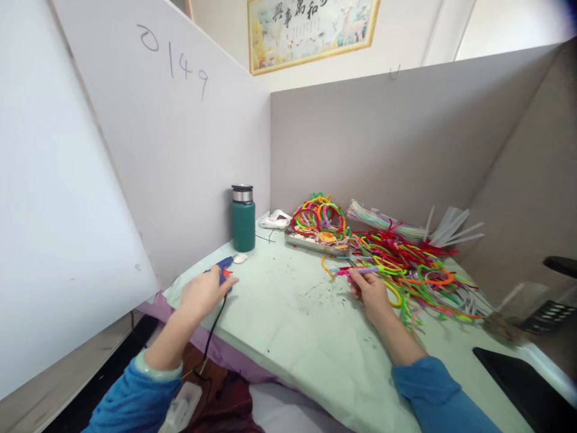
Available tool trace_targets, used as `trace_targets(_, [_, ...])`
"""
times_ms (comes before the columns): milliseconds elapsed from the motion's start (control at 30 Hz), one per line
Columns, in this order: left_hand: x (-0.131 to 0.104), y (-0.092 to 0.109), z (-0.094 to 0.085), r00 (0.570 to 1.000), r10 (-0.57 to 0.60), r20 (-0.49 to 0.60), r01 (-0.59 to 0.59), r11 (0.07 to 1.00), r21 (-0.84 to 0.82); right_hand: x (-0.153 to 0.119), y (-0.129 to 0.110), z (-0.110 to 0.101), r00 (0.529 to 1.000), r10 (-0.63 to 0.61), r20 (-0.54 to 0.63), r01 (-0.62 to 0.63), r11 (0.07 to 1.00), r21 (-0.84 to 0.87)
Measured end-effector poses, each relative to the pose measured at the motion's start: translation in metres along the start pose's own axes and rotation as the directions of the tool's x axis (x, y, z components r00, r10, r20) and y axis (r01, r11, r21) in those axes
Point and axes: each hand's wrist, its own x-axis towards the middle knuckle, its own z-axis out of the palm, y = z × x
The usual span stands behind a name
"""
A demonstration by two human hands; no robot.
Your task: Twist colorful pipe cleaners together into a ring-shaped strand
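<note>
My left hand [204,293] is closed around a blue glue gun [224,263] with an orange trigger, at the table's left edge. Its nozzle points right, by a small whitish disc [240,258]. A black cord [213,328] runs down from the gun over the edge. Farther right, my right hand [372,296] pinches pink and purple pipe cleaners [360,272], held nearly level above the tabletop. An orange bent pipe cleaner [327,269] shows just left of the fingertips. Beside this hand spreads a tangled heap of coloured pipe cleaners [406,252].
A green bottle [243,225] stands at the back left. A metal tray [311,245] bears coloured rings and small pieces. Clear glue sticks [455,228] lie behind the heap. Grey partitions [383,138] enclose the table [288,319]. A black flat object [518,385] is at right.
</note>
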Motion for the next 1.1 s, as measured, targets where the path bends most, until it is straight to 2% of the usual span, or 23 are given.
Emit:
trace_targets(133, [-0.005,0.019,0.020,1.000,0.009,0.029,-0.010,0.998,0.057,-0.001,-0.001,0.000,1.000,-0.024,0.005,0.024,1.000,-0.013])
trace_targets(233, [-0.004,0.022,0.027,1.000,-0.005,-0.005,0.005,0.996,0.088,-0.002,-0.002,0.000,1.000,-0.016,0.015,0.016,1.000,-0.016])
trace_targets(367, [-0.005,0.017,0.026,0.996,-0.020,-0.086,0.027,0.997,0.077,-0.002,-0.003,0.000,1.000,-0.012,0.015,0.012,1.000,-0.012])
trace_targets(433, [-0.005,0.014,0.024,0.995,-0.034,-0.094,0.038,0.998,0.042,-0.002,-0.003,-0.001,1.000,-0.020,0.020,0.020,1.000,-0.009])
trace_targets(600, [-0.001,0.003,0.017,0.995,-0.074,-0.069,0.061,0.983,-0.173,-0.002,-0.002,-0.002,0.999,-0.024,0.026,0.024,1.000,-0.018])
trace_targets(800, [-0.003,-0.006,0.012,0.982,-0.180,0.060,0.183,0.818,-0.545,-0.003,-0.004,-0.001,0.999,-0.021,0.028,0.021,1.000,-0.023])
trace_targets(933, [-0.001,-0.012,0.017,0.976,-0.204,0.070,0.193,0.682,-0.705,-0.005,-0.006,0.001,1.000,0.002,0.025,-0.001,0.999,-0.047])
trace_targets(1100, [0.000,-0.015,0.027,0.971,-0.199,0.129,0.215,0.504,-0.836,-0.006,-0.005,0.000,0.999,0.033,0.024,-0.027,0.979,-0.202])
